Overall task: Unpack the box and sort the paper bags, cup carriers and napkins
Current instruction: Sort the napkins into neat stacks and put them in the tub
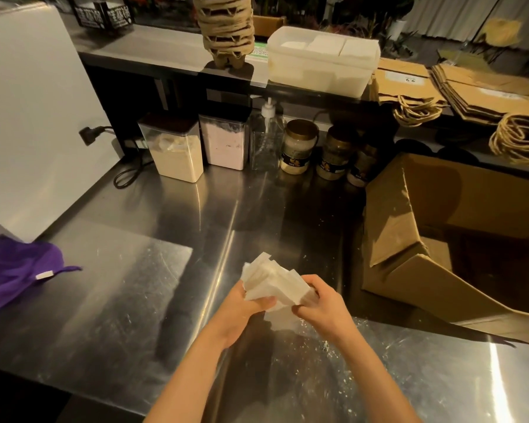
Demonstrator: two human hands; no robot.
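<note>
A fanned, uneven stack of white napkins (274,280) is held just above the steel counter (165,239), low in the view at about six o'clock from its centre. The sheets are square-cut and folded. Their edges have slipped out of line, so the corners step out toward eleven o'clock, and one loose sheet hangs below the bundle.

Both hands have hold of it. The left hand (242,306) cups the stack from its seven o'clock side, with the thumb laid across the front and the fingers curled behind. The right hand (321,303) grips the four o'clock end, its fingers wrapped over the top edge.

At two to three o'clock from the napkins an open cardboard box (434,227) stands on the counter with its flaps splayed; its inside is dark.

Toward twelve o'clock, on the raised shelf (153,47), a translucent white tub (321,61) holds more white napkin stacks. A tall tower of brown pulp cup carriers (226,29) stands just beside it at eleven o'clock. At one to two o'clock, flat brown paper bags (477,87) with twisted cord handles lie in overlapping piles on the same shelf.

Under the shelf stand two clear canisters of powder (177,154), a pump bottle (266,135) and a few lidded jars (298,146). A purple cloth (13,270) lies at nine o'clock.
</note>
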